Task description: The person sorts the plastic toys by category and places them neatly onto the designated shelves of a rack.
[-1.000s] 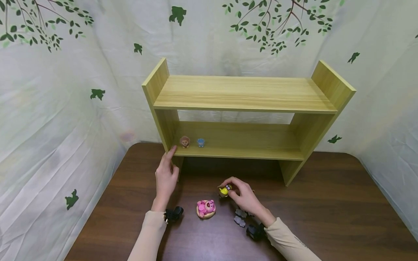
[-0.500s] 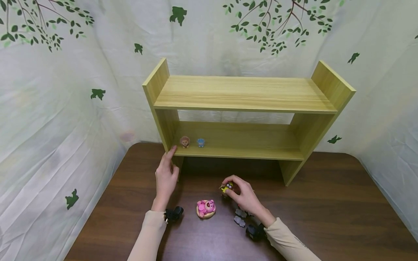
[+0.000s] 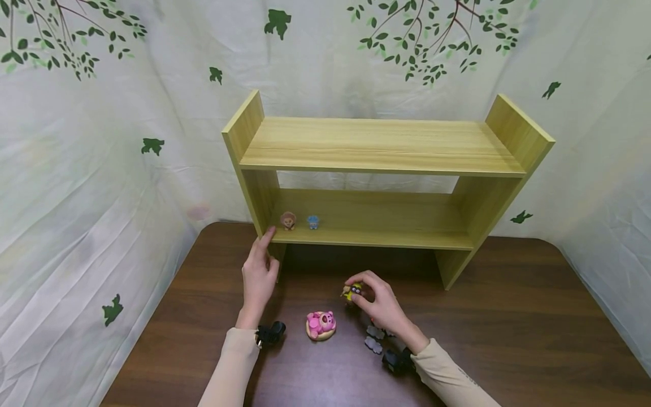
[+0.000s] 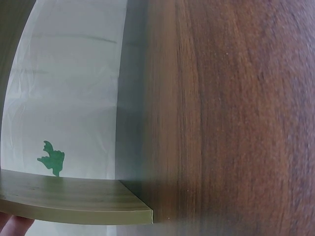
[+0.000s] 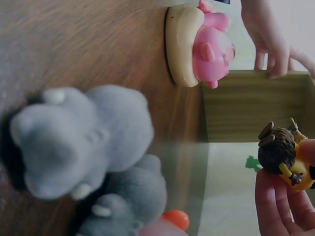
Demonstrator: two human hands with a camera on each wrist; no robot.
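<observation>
My right hand (image 3: 378,302) pinches a small yellow toy figurine (image 3: 350,294) with big round eyes above the table. In the right wrist view, its brown textured back (image 5: 277,150) shows between thumb and fingers. My left hand (image 3: 259,278) reaches up to the shelf unit's left side panel, its index fingertip at the front edge. The left wrist view shows only fingertips (image 4: 15,225) beside that panel (image 4: 74,199). A pink bear figurine (image 3: 321,323) in a cream ring lies between the hands.
A light wooden shelf unit (image 3: 386,147) stands at the back of the brown table (image 3: 508,328). On its middle board sit a brown figurine (image 3: 287,221) and a blue figurine (image 3: 312,222). Grey figurines (image 3: 373,345) lie beneath my right wrist, with an orange-red bit (image 5: 177,219) beside them.
My right hand has shifted slightly right and away from me with the yellow figurine, which has turned a little in the fingers. The left hand stays in place.
</observation>
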